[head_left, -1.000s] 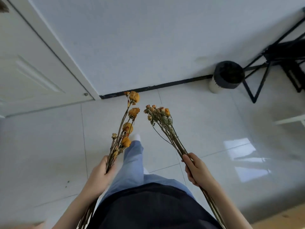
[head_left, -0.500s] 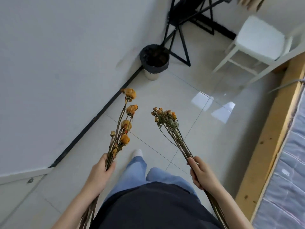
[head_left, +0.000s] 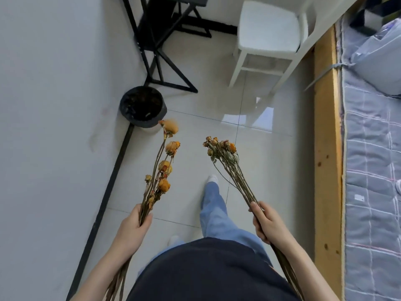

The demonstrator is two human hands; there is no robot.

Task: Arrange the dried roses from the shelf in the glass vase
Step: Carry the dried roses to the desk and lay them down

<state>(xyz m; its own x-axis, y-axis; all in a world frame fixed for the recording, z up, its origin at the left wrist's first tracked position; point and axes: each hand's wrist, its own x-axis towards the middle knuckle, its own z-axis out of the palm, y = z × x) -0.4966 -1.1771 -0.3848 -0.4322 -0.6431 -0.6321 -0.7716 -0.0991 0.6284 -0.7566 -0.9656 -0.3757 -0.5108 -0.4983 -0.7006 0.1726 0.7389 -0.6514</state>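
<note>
Seen from the head, the left hand has its fingers curled round the stems of large orange roses, and the right hand grips a bunch of smaller buds. Both are held mid-stem, heads up and well apart, likely to spare the brittle blooms. No vase shows, only the floor, a bin and a stool ahead.

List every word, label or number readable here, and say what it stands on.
No text can be read.
A white tag on the mattress: too small and blurred to read.
The dried roses, bin and stool show no writing.
</note>
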